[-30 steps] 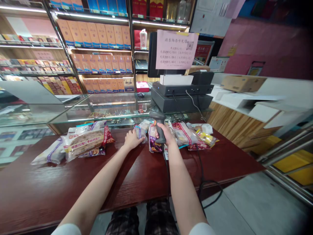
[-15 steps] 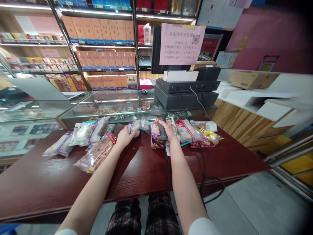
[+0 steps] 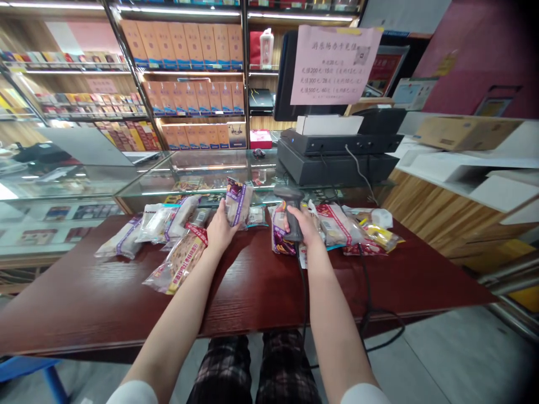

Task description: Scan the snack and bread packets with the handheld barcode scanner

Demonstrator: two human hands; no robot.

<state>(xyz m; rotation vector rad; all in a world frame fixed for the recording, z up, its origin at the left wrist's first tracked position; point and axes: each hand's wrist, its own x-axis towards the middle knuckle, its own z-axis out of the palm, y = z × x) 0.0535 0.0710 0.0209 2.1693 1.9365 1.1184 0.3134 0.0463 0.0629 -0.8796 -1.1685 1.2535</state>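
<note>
Now, snack packet [image 3: 238, 203] upright in left hand [image 3: 219, 231]

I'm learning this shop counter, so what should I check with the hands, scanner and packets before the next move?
1. Left hand on the purple-labelled packet: ok, holding it up off the counter.
2. Right hand on the handheld barcode scanner: ok, wrapped round the handle.
3. Packet and scanner lined up: not ok, they are held apart.
4. Barcode on the held packet: cannot tell, none is readable in this view.
5. Scanner cable: ok, no snag visible as it runs toward the edge of the dark red counter.
</note>
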